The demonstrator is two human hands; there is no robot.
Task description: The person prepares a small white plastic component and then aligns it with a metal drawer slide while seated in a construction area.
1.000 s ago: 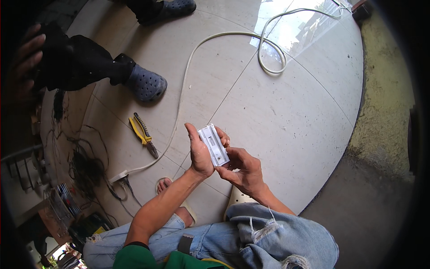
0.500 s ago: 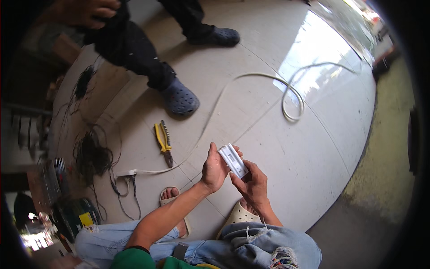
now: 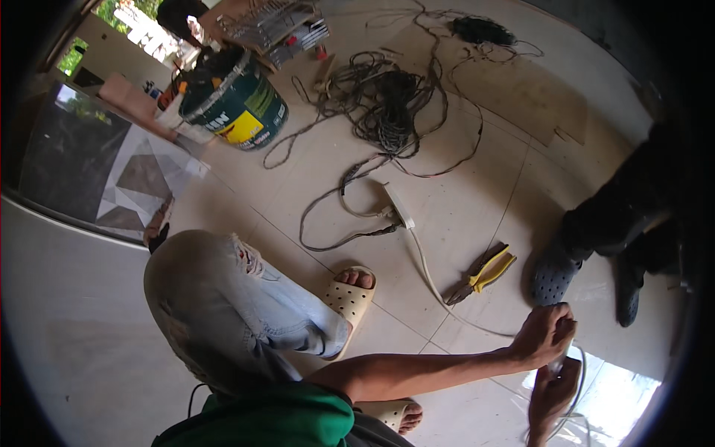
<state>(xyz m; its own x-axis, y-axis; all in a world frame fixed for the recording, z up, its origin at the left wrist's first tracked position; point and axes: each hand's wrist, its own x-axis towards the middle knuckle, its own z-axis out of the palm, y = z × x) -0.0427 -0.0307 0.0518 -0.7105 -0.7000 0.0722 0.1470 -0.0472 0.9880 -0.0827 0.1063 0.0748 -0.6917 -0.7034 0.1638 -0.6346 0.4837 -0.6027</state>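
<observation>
At the lower right, my left hand (image 3: 544, 337) is closed, with its fingers curled over a small white plastic housing (image 3: 556, 364). My right hand (image 3: 554, 393) grips the same piece from below, thumb toward the left hand. Most of the housing is covered by fingers. Left of my hands, yellow-handled pliers (image 3: 485, 276) lie on the floor. A white cable (image 3: 426, 274) runs from a white socket block (image 3: 400, 206) past the pliers' jaws toward my hands. Plugged into the block is a dark cord (image 3: 328, 195).
A tangle of dark cables (image 3: 387, 104) covers the floor ahead. A green bucket (image 3: 269, 112) full of tools stands at the far left, beside a metal rack (image 3: 264, 26). Another person's grey clog (image 3: 555, 272) is close beyond my hands. A glossy panel (image 3: 89, 164) lies left.
My view has swung left, so my hands now appear at the lower right and the bucket and cables show. My left fingers now curl over the white housing, which had lain visible between both hands.
</observation>
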